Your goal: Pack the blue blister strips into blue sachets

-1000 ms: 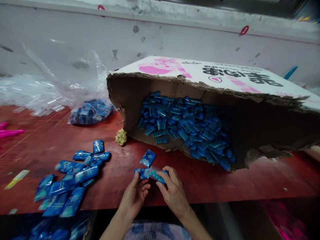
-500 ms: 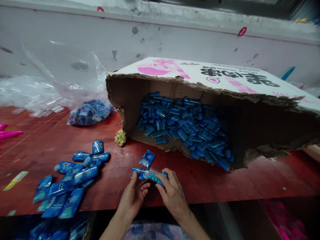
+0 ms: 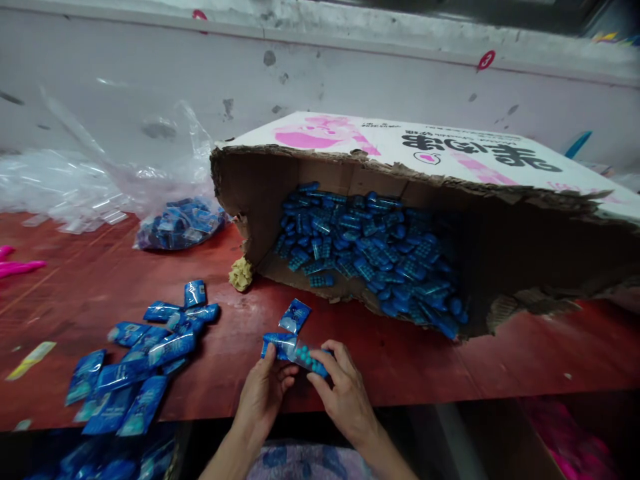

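Two hands are meeting at the near edge of the red tabletop: the left hand is pinching a blue packet, while the right hand is closing its fingers on a clear sleeve of blue beads touching that packet. Another packet is lying just beyond. Behind, a tipped cardboard box is spilling blue pieces; sealed packets are lying piled at left.

cardboard box right end cut off, forearms cropped below
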Action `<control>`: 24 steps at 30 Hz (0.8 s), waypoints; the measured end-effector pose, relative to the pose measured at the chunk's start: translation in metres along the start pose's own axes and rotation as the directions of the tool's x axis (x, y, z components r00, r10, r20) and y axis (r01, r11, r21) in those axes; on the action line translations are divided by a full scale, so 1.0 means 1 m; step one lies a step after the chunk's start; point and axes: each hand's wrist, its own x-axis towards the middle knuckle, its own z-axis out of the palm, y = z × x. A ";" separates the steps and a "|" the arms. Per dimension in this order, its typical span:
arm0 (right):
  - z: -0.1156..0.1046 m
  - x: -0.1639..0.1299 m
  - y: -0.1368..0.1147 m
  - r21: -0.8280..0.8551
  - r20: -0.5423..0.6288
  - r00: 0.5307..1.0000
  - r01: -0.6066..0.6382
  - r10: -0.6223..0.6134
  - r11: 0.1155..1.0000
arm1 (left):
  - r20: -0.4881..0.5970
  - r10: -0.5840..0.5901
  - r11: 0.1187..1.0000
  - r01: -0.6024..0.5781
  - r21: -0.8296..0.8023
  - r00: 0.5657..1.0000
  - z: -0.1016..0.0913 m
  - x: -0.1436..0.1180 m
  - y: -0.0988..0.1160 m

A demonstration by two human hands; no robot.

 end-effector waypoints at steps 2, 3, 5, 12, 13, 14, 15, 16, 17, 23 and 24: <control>-0.001 0.000 0.000 -0.023 -0.002 1.000 0.017 -0.017 1.000 | -0.009 0.005 1.000 -0.005 0.015 1.000 0.001 -0.001 0.001; -0.001 0.000 0.000 -0.039 -0.003 1.000 0.026 -0.026 0.999 | -0.021 0.010 1.000 -0.010 0.020 1.000 0.001 -0.001 0.001; -0.001 0.000 0.001 -0.064 -0.006 0.999 0.041 -0.042 0.997 | -0.041 0.018 0.999 -0.017 0.027 0.999 0.001 -0.002 0.002; 0.002 -0.002 0.002 -0.064 -0.007 0.998 0.062 -0.063 0.996 | -0.053 0.026 0.998 -0.023 0.051 0.998 0.001 -0.002 0.001; 0.002 -0.003 0.002 -0.057 -0.009 0.998 0.063 -0.063 0.996 | -0.058 0.029 0.998 -0.026 0.050 0.998 0.001 -0.002 0.000; 0.003 -0.003 0.002 -0.043 -0.015 0.998 0.057 -0.058 0.997 | -0.063 0.027 0.999 -0.024 0.048 0.998 0.002 -0.002 0.000; 0.003 -0.002 0.002 -0.022 -0.022 0.999 0.045 -0.046 0.999 | -0.069 0.021 0.999 -0.017 0.047 0.997 0.002 -0.003 0.000; 0.004 -0.002 0.002 0.004 -0.028 0.999 0.030 -0.030 1.000 | -0.070 0.010 0.999 -0.006 0.048 0.997 0.002 -0.003 0.000; 0.005 -0.002 0.003 0.033 -0.033 0.999 0.013 -0.012 0.999 | -0.065 -0.001 0.999 0.004 0.048 0.998 0.003 -0.004 -0.001; 0.009 -0.003 0.006 0.069 -0.041 0.999 0.039 -0.036 0.997 | -0.070 0.052 0.997 -0.048 0.058 0.996 0.003 -0.005 0.000; 0.010 -0.004 0.007 0.061 -0.045 0.997 0.070 -0.067 0.996 | -0.079 0.053 0.997 -0.049 0.058 0.995 0.003 -0.005 0.001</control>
